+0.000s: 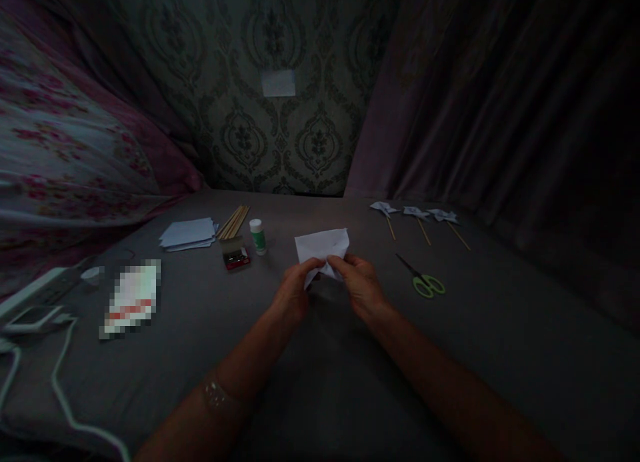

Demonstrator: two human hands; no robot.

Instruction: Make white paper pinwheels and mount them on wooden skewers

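White paper (323, 244) is held over the grey surface (195, 355), its near part pinched between closed fingers of left hand (292, 291) and right hand (364, 286), thumbs uppermost; folds probably best kept crisp if pressed lightly, evenly, without the far edge being crumpled.

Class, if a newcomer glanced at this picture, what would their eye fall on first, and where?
Probably the creased white paper sheet at the centre, in the grip of the bare left hand and bare right hand. Next come the green-handled scissors with dark blades, lying to the right of the hands on the grey surface. Behind these, three white paper pinwheels on thin wooden sticks lie in a row.
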